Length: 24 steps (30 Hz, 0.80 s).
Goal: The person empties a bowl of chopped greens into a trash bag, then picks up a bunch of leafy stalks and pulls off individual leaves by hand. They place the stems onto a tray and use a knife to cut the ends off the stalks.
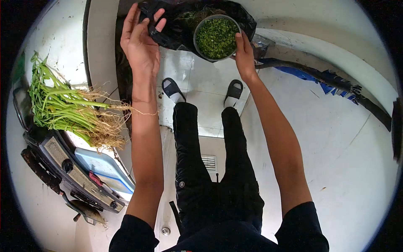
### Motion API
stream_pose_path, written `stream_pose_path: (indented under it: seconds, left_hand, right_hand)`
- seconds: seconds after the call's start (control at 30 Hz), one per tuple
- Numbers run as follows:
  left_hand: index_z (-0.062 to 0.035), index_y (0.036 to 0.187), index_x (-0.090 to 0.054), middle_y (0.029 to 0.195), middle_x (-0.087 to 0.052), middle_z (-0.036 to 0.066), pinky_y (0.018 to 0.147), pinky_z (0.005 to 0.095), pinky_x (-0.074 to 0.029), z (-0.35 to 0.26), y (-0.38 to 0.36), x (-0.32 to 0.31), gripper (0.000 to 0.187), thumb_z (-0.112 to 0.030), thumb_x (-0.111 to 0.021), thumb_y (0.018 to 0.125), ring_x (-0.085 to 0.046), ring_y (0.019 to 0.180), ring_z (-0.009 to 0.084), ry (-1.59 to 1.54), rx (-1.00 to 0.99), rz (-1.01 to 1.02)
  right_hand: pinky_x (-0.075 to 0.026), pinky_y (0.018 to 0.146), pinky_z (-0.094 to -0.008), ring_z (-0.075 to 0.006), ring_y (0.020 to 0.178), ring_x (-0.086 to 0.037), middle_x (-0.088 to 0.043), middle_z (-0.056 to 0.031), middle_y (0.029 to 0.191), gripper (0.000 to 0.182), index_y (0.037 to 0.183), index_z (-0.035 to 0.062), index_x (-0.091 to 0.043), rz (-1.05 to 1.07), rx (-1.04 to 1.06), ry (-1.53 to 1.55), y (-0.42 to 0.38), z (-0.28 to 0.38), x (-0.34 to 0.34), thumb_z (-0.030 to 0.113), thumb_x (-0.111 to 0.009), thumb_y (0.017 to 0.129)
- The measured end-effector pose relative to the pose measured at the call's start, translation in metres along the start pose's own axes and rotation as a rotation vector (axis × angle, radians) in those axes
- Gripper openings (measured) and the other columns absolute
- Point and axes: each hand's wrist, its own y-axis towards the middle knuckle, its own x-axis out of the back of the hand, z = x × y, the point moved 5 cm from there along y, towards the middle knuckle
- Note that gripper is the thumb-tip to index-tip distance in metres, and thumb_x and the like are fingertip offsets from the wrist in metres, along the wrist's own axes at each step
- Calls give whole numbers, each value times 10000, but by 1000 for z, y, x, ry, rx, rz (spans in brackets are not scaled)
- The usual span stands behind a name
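My right hand (245, 54) grips the rim of a round grey bowl (196, 44). Finely chopped green herbs (216, 38) fill the bowl, which is over the near side of a black plastic bag (176, 35). The bag's left edge is caught among the bent fingers of my left hand (142, 38), some fingertips showing against the plastic. Inside the bag, a few stringy green and brown scraps (197, 17) are visible behind the bowl.
On the counter at left lies a bunch of leafy green stalks with roots (75, 109). Nearer are a gas stove (69, 161), a pale blue board (103, 166) and a red-handled tool (95, 178). A dark pipe with blue wrapping (319, 75) runs along the right; a floor drain (209, 163) lies below.
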Motion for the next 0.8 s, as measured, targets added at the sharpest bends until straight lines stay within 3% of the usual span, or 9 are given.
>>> stream_pose_path:
  seconds: [0.23,0.37,0.47,0.53,0.57,0.67,0.8]
  left_hand:
    - [110,1484,-357,1543,-332,220,1033,404,-596,-5,15,-14,584,-20,-534,943,-591,1259,442,-140,61,124]
    - [89,1476,-350,1461,-491,253,849,306,-613,-6,13,-15,587,5,-567,938,-649,1182,306,-29,155,11]
    - [70,1444,-375,1316,-636,265,671,200,-520,-2,13,-3,561,26,-599,931,-681,1033,174,222,261,-41]
    - [55,1416,-402,1212,-704,258,585,153,-423,-6,10,-2,537,43,-619,924,-680,909,105,414,314,-80]
    - [56,1411,-408,1218,-698,266,616,148,-431,-8,8,-4,534,53,-620,921,-685,895,113,426,322,-82]
    - [54,1405,-421,1206,-693,282,669,147,-446,-8,6,-3,527,73,-617,915,-697,896,144,512,353,-77]
    - [63,1391,-431,1159,-685,294,704,176,-500,-6,0,-5,477,78,-586,940,-709,949,203,262,336,-174]
  right_hand:
    - [-417,1093,-466,-400,1300,-522,-528,-293,1421,807,1563,64,-371,87,179,-254,47,10,-33,615,-532,996]
    - [-437,1071,-496,-460,1221,-547,-549,-323,1338,807,1548,80,-389,99,197,-413,70,18,-46,578,-618,956]
    - [-510,917,-422,-312,924,-650,-610,-293,1226,764,1532,84,-433,35,318,-515,77,29,-50,518,-672,952]
    - [-516,901,-430,-314,875,-636,-569,-290,1225,771,1547,97,-411,13,407,-557,78,36,-53,499,-686,949]
    - [-519,893,-434,-315,851,-630,-548,-289,1224,776,1554,104,-400,2,452,-579,79,40,-55,489,-693,948]
    - [-497,1002,-527,-484,1172,-571,-469,-358,1310,819,1548,107,-367,113,293,-482,76,55,-57,404,-764,896]
    - [-485,1026,-551,-537,1182,-544,-425,-366,1344,799,1517,100,-372,132,528,-565,81,48,-62,346,-784,878]
